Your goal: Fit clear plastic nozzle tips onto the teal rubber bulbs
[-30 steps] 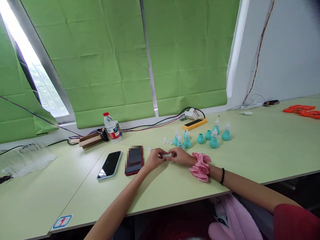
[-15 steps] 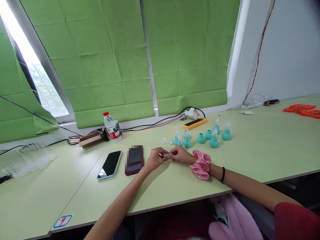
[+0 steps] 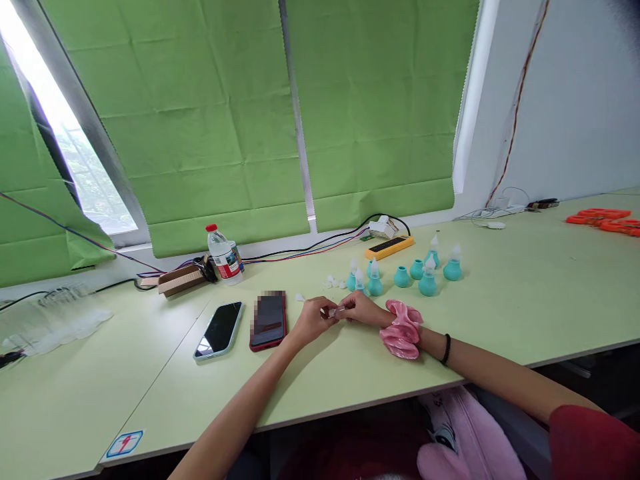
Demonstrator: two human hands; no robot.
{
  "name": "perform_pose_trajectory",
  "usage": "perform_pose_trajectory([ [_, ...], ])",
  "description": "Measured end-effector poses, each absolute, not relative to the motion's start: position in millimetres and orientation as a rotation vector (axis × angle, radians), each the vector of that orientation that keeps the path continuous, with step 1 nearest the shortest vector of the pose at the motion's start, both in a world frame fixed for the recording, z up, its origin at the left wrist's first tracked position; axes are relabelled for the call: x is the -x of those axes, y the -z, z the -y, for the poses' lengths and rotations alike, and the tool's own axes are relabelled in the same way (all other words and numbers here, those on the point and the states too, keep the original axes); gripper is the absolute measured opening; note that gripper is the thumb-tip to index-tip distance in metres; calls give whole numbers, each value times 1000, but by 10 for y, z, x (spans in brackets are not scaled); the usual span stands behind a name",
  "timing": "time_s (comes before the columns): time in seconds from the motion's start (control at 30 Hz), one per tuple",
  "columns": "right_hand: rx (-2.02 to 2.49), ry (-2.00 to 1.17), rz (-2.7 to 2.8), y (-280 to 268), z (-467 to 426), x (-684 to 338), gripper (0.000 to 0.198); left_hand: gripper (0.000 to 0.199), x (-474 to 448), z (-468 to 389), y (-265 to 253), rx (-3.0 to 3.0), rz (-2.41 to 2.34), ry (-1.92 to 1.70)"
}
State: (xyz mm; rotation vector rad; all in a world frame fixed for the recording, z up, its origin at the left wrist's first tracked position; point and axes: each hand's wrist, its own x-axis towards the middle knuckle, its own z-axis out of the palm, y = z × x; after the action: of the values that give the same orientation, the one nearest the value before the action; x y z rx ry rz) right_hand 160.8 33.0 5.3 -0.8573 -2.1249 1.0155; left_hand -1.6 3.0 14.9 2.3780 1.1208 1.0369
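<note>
With our left hand [image 3: 314, 319] and right hand [image 3: 364, 310], we pinch a small, clear, plastic-looking piece [image 3: 337, 312] at eight o'clock from teal, bulb-shaped pots [image 3: 401, 278]; uneven fingertip pressure could dislodge it.

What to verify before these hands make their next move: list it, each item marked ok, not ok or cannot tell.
1. Clear piece held: ok, between the fingertips of the left hand and right hand.
2. Any parts inside it lined up: cannot tell, too small and partly covered.
3. Tipless teal bulbs upright: ok, two stand on the table.
4. Loose white pieces gathered: not ok, one lies apart.
5. Bottle capped: ok.
</note>
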Motion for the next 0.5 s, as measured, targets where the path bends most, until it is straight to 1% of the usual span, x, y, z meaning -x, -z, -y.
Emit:
perform_pose_trajectory([
  [0.1,855,-857,2144,-32,-304,-1599,24,21,10,-33,-148,-2396,-1148,-995],
  [0.23,830,-707,2179,-45,-269,-1588,26,22,10,-32,-166,-2399,-1153,-1001],
  [0.4,869,-616,2226,-98,-238,-1595,26,20,-3,-17,-168,-2364,-1155,-1021],
  [0.5,915,-452,2297,-164,-167,-1613,26,22,3,-24,-147,-2364,-1152,-1037],
])
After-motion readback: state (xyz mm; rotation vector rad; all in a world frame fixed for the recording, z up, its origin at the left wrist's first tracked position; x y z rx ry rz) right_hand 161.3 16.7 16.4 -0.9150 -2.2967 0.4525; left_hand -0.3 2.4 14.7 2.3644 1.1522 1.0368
